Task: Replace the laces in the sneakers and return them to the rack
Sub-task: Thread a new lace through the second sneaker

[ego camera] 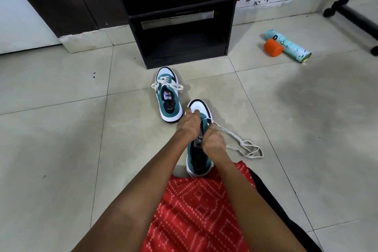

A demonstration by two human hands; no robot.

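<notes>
light soft, even | diffuse shadow on floor [306, 96] right of the grip | glare on drawer front [178, 19] beyond it | edges bowed, focus sharp

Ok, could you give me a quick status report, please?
Left hand grips near sneaker, right hand pinches its lace. Far sneaker laced, on floor before rack. Path clear.

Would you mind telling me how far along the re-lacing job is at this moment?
Done, it seems: the far sneaker carries a lace, ends loose. In hand: the left hand grips the near sneaker at its front eyelets while the right hand pinches the white lace, most of which trails on the floor. Left: finish threading, then put both sneakers in the black rack.
</notes>
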